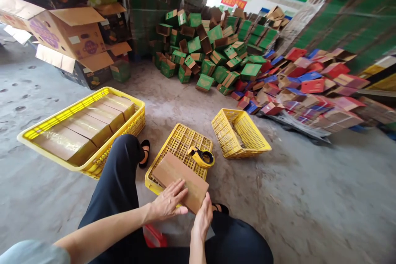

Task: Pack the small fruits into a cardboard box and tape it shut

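A flat brown cardboard piece [177, 175] lies on an upturned yellow plastic crate [182, 140] in front of my knees. My left hand [168, 202] rests flat on its near end, fingers spread. My right hand [203, 218] grips the near right corner of the cardboard, thumb and fingers curled round its edge. A yellow tape dispenser [201, 157] sits on the crate just beyond the cardboard.
A large yellow crate [46, 126] at left holds stacks of flat cardboard. A smaller yellow basket [239, 134] stands tilted to the right. Piles of green [210, 45], red and blue boxes [309, 86] fill the back. Big open cartons [64, 33] stand far left.
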Tool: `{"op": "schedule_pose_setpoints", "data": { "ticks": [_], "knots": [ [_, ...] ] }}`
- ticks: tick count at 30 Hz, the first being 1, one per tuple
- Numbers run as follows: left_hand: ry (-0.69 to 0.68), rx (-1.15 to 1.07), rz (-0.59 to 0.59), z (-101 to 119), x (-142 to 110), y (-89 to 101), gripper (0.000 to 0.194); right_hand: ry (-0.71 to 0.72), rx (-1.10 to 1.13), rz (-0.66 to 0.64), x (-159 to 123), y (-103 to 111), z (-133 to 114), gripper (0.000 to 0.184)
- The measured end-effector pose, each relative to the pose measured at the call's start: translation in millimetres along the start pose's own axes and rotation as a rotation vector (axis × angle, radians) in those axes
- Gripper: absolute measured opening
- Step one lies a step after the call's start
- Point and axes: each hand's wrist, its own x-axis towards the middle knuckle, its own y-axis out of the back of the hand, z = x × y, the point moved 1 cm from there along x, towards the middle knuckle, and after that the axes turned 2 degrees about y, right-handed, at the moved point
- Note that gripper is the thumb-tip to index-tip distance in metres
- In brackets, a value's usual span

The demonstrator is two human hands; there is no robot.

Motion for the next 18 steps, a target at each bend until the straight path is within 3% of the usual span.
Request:
{"op": "schedule_pose_setpoints", "data": {
  "ticks": [2,3,6,8,11,14,18],
  "knots": [
    [0.056,0.066,0.057,-9,-5,-1.8,0.079,-0.135,-0.094,0.045,-3,-11,-6,0.087],
    [0.073,0.098,0.078,-14,-6,-1.2,0.078,-0.155,-0.163,-0.003,-6,-20,-12,0.088],
    [0.085,0.179,0.082,-33,-10,6.6,0.070,-0.067,-0.394,-0.285,-20,-48,-37,0.079],
    [0.119,0.220,0.075,-49,-14,16.1,0.066,0.020,-0.514,-0.394,-32,-59,-49,0.072],
    [0.292,0.269,0.121,-75,-21,31.8,0.064,0.094,-0.631,-0.452,-45,-57,-50,0.067],
    [0.425,0.271,0.184,-87,-26,37.9,0.066,0.014,-0.735,-0.405,-48,-41,-35,0.069],
    [0.341,0.266,0.225,-61,-27,20.3,0.074,-0.051,-0.786,-0.330,-45,-32,-23,0.072]
  ]
}}
